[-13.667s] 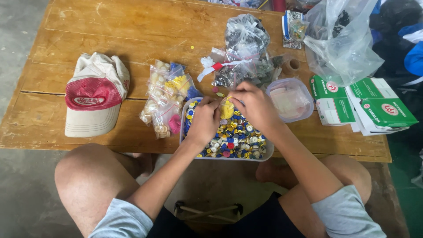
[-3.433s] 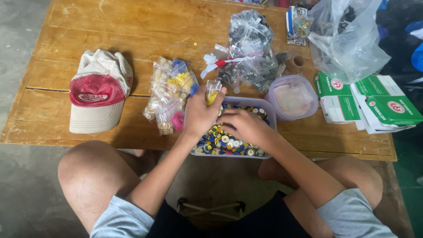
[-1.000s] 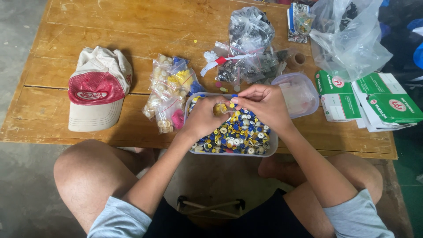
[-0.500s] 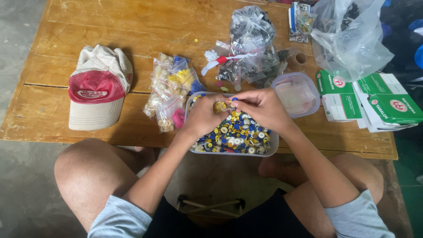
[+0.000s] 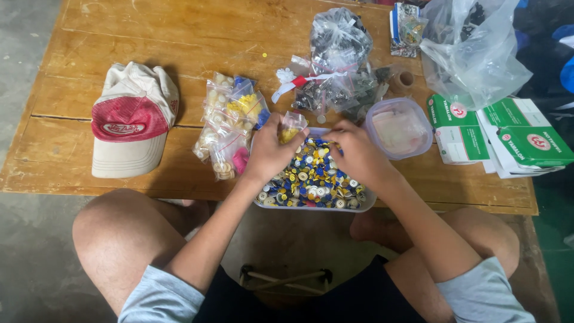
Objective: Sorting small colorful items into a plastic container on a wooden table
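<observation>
My left hand (image 5: pixel 267 152) pinches a small clear bag (image 5: pixel 291 127) holding a few yellow buttons, its mouth held just over the tray (image 5: pixel 315 206). My right hand (image 5: pixel 357 154) is curled, fingertips close together at the top edge of the tray beside the bag; whether they hold a button I cannot tell. Both hands hover above the tray, a clear shallow box at the near edge of the table (image 5: pixel 149 36), full of loose buttons (image 5: pixel 311 182) in yellow, blue and white.

To do this well, I judge that the left hand should keep the bag's mouth open and directly over the tray, so any dropped button falls back in, and the right should pick one button at a time with a light pinch.

Just left of the tray lies a heap of small bags (image 5: pixel 230 128) with sorted cream, yellow and pink buttons. Beyond the tray sits a pile of bags of dark parts (image 5: pixel 341 66), tied with a red strip. Right of the tray is a round clear tub (image 5: pixel 399 128), then green and white boxes (image 5: pixel 502 134) and a large clear bag (image 5: pixel 478 48). Far left rests a red and white cap (image 5: pixel 133 119).
</observation>
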